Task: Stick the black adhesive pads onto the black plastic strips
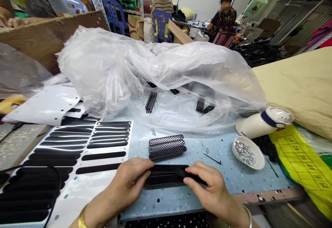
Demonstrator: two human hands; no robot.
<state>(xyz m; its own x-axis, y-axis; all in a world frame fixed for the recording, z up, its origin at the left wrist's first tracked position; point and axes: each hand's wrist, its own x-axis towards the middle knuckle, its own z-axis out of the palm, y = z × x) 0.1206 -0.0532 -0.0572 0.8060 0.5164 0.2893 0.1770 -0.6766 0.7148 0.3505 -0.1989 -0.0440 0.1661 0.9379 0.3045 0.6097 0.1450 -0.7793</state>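
Through the head camera I find the left hand (128,181) with thumb and forefinger closed at the left end of a long, narrow, black layered piece (166,183); the right hand (211,186) has thumb and fingertips closed on dark material at its right end. Whether that end is a separate strip I cannot tell, black lying on black. The piece sits between the hands, near the front edge of a pale-blue speckled tabletop (155,207). I note these hazards. Uneven pull between the two pinches could twist the layers out of line or let one end slip. A forward push could disturb three black, textured, round-ended bars (167,147) lying side by side just beyond the fingers. A rightward sweep of the right hand could tip the small white bowl (261,164), scattering its shiny silver bits (243,151). The left forearm lies close to a white sheet bearing black round-ended strips (103,156); dragging there could crease it. A thin black sliver (212,158) beyond the right hand could be swept aside unnoticed.
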